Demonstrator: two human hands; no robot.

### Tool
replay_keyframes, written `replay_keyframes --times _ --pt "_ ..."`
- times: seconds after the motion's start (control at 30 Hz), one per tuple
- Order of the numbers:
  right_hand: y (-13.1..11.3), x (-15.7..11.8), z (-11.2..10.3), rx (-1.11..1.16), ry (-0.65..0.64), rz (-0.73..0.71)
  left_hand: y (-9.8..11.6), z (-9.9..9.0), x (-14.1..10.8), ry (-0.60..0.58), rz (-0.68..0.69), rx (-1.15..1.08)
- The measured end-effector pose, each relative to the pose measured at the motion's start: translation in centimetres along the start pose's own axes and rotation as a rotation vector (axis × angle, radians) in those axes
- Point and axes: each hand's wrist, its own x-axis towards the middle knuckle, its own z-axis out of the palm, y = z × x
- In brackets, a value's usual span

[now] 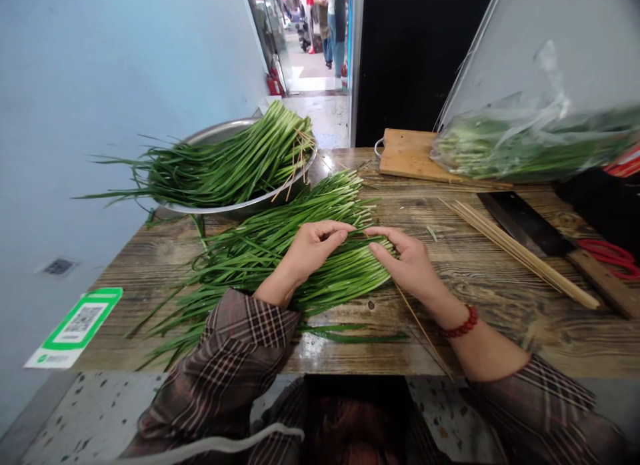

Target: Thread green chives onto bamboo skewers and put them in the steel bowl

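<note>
A loose spread of garlic chives (260, 248) lies across the wooden table, pale cut ends toward the right. My left hand (307, 251) is closed in a pinch over the bunch, its fingertips on a green chive. Close by on the right, my right hand (413, 265) curls thumb and forefinger around the pale ends of chives. From beneath that hand a thin bamboo skewer (423, 326) slants down past the table's front edge; its upper part is hidden by the hand and chives.
A metal basin (235, 206) at the back left holds more chives with skewers through their ends. On the right lie a bundle of bamboo skewers (525, 255), a cleaver (530, 225) and a cutting board (407, 151). Behind them rests a plastic bag (530, 145) of greens.
</note>
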Motion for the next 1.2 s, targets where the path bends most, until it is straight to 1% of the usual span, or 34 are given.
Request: replay_keyframes --times 0.33,0.47,0.57,0.7,0.87,1.0,1.1,1.13,1.17,1.2 --pt "0.0 0.1 0.0 0.012 -0.024 0.035 -0.4 -0.1 0.1 -0.040 0.055 0.052" --pt "0.2 0.0 0.3 0.135 0.002 0.069 -0.2 -0.3 0.1 -0.067 0.113 0.115" --pt "0.3 0.0 0.3 0.215 -0.047 0.082 -0.1 -0.4 0.1 -0.094 0.153 0.146" --pt "0.4 0.0 0.3 0.215 -0.058 0.025 -0.3 -0.5 0.3 -0.115 0.185 0.154" --pt "0.5 0.0 0.4 0.234 -0.034 0.027 -0.5 -0.5 0.3 -0.158 0.194 0.155" --pt "0.8 0.0 0.5 0.178 -0.007 0.026 -0.4 -0.4 0.3 -0.223 0.214 0.172" --pt "1.0 0.0 0.5 0.159 -0.011 0.010 -0.2 -0.6 0.3 -0.271 0.246 0.221" --pt "1.0 0.1 0.5 0.154 -0.016 0.007 -0.1 -0.8 0.4 -0.261 0.264 0.238" --pt "1.0 0.1 0.4 0.144 -0.024 0.008 -0.2 -1.0 0.5 -0.225 0.284 0.253" --pt "0.9 0.1 0.3 0.125 -0.034 0.011 -0.3 -1.3 0.6 -0.160 0.306 0.267"
